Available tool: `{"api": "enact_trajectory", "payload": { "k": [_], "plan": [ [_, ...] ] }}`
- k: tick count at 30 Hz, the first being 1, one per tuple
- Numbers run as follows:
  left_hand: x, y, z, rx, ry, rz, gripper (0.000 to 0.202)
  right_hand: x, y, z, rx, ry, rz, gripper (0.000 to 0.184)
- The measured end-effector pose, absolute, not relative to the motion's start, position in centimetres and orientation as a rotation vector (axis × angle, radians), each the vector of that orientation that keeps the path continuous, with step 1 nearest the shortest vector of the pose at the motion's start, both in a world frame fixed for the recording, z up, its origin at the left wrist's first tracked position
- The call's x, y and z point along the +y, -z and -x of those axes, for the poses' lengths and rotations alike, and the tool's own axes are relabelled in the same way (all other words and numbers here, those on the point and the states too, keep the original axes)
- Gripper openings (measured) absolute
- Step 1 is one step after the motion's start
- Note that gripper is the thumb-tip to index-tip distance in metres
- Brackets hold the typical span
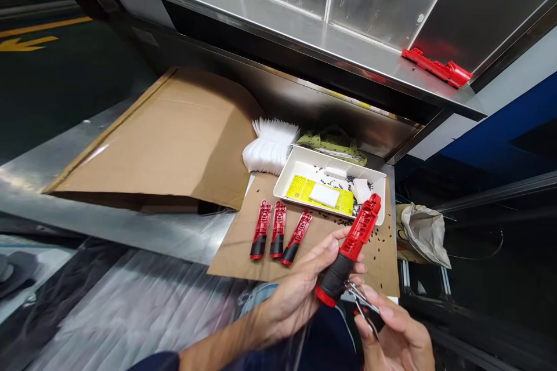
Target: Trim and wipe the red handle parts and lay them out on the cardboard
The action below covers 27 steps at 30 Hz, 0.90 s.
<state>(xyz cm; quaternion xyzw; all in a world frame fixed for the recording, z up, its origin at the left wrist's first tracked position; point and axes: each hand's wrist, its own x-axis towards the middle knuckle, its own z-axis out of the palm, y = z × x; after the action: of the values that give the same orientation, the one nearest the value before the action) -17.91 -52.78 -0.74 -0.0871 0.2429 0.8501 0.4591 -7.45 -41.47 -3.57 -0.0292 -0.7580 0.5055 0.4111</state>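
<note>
My left hand (300, 290) is wrapped round the black grip end of a red and black plastic handle shell (353, 243), held tilted up to the right above the cardboard. My right hand (394, 333) pinches a small metal tool like tweezers (363, 300), its tips just below the handle's black end. Three more red and black handle shells (278, 235) lie side by side on a flat cardboard sheet (243, 252).
A white tray (300, 165) with yellow labels and small black screws sits behind the cardboard. A stack of white pieces (270, 148) is to its left, beside a large folded carton (165, 133). Another red part (437, 68) rests on the steel shelf above. A crumpled bag (424, 231) hangs at the right.
</note>
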Motion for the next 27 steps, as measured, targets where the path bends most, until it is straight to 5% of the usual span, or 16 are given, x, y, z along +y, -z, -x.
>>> {"api": "enact_trajectory", "payload": {
  "k": [17,27],
  "plan": [
    [-52.9,0.4,17.2,0.56,-2.095,0.153,0.04,-40.5,3.3,7.4,-1.931,-1.257,-0.183,0.041],
    [-52.9,-0.5,17.1,0.606,-2.066,0.181,0.05,-41.8,2.1,7.8,-1.846,-1.163,-0.004,0.017]
  ]
}}
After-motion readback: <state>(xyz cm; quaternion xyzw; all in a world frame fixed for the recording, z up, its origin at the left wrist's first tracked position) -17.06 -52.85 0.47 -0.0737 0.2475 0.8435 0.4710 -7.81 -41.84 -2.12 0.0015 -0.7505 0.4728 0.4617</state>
